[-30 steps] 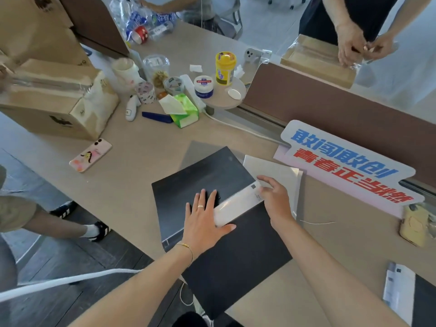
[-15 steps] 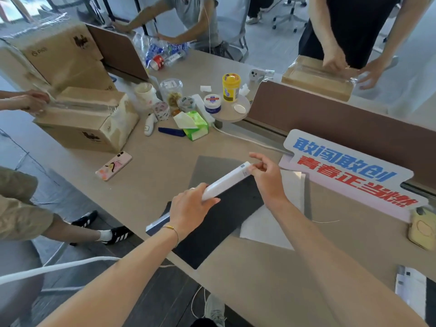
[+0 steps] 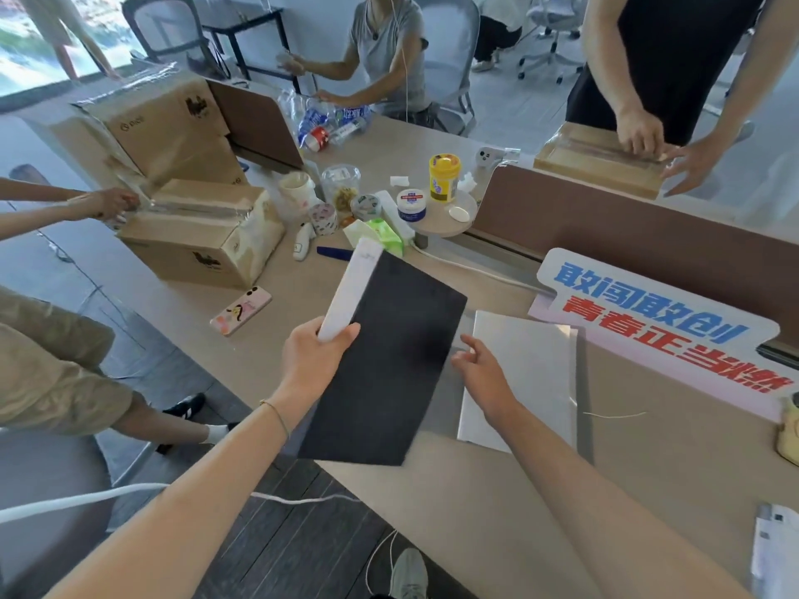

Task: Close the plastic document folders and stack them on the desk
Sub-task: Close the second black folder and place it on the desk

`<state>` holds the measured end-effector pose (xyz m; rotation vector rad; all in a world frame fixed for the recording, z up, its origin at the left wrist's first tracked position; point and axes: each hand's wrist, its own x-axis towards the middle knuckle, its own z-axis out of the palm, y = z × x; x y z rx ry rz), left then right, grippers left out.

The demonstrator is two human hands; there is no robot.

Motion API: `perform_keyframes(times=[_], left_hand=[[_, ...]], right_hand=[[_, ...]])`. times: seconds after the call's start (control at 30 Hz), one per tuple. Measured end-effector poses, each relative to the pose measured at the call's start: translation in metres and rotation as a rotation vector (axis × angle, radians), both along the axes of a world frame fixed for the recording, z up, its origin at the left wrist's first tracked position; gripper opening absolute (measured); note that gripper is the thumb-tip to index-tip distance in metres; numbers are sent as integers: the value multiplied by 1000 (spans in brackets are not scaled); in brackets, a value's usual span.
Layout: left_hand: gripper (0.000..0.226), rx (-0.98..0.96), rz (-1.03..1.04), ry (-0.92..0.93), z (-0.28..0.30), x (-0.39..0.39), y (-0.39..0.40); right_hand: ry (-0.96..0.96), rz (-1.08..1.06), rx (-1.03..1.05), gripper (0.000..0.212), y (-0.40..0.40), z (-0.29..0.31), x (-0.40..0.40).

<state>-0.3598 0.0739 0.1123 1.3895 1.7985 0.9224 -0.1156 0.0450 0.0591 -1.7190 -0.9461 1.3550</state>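
Lifted off the counter [image 3: 276,322] since earlier, the closed black plastic folder with white spine [image 3: 389,361] hangs clamped in the left hand [image 3: 318,361] — right hand [image 3: 477,373] open, released — ready for stacking.

left hand [image 3: 313,358]: fingers clenched, gripping | right hand [image 3: 480,371]: empty, fingers loosely spread, hovering

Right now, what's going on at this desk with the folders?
The left hand grips a closed black folder by its white spine and holds it tilted above the desk. The right hand is open beside it, holding nothing. A grey folder lies flat on the desk. Nothing is stacked yet.
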Motion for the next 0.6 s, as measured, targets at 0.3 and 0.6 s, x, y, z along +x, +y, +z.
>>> perform_keyframes(times=[0.3, 0.6], left_hand=[[38, -191, 73, -409, -32, 52, -21], [27, -231, -202, -269, -56, 211, -68]], right_hand=[[-3, -86, 51, 55, -43, 3, 45], [-282, -437, 70, 64, -122, 7, 165]])
